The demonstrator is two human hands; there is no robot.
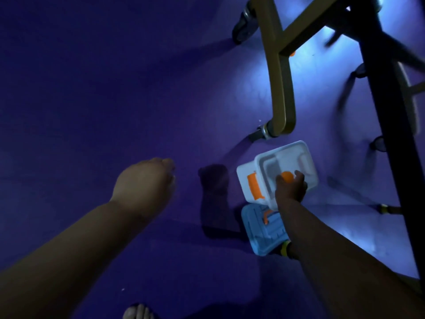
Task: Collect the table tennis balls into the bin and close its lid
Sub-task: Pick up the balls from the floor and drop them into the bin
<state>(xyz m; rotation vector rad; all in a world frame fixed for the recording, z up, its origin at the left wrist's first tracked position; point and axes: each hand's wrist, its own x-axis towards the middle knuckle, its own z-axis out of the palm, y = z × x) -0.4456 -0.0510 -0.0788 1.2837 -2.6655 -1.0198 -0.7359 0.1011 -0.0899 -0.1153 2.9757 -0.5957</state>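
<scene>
While the orange ball [286, 176] sits pinched in the fingertips of the right hand [291, 188], it hangs right over the open mouth of the white bin [264, 166], so I judge the step in hand is dropping it in. That grip is closed around the ball from below and behind, thumb on one side and fingers on the other, leaving the top of the ball showing; held that way, a simple release should let it fall straight inside.

Standing on the purple floor [115, 88], the bin has an orange latch [254, 187] on the side turned toward the camera. What shows of its inside looks pale, and I cannot tell whether other balls lie in it. Its blue lid [262, 233] lies flat on the floor just beside the bin, on the side nearer the person, partly under the right forearm. That keeps it within reach for closing later, a step not yet done.

Well apart from the bin, out to its left, the left hand [147, 180] hangs over bare floor with fingers curled under. Its palm is hidden, so I cannot tell whether it has anything. Beyond the bin stands a table leg [279, 88] on a castor.
</scene>
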